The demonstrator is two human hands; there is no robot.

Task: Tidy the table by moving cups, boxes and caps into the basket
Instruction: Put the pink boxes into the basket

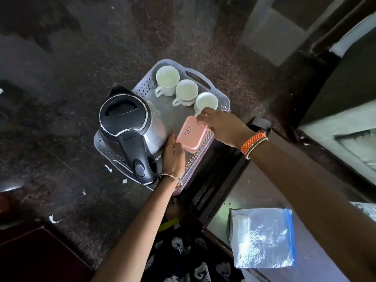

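Grey basket [206,81] holds three white cups [186,92] along its far right side, a kettle [130,123] at left, a pink box [189,134] near right. Left hand [173,154], fingers straight, touches the box's near end. Right hand [218,124] pinches its far end. Plastic bag [262,237] lies on the table [227,186], near right.

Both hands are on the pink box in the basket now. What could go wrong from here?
1. The right hand sits against the nearest cup; pulling back may tip it.
2. The left hand is squeezed between the kettle and the pink box, so a nudge may shift the kettle.
3. The basket seems to overhang the table's edge; added weight might unbalance it.
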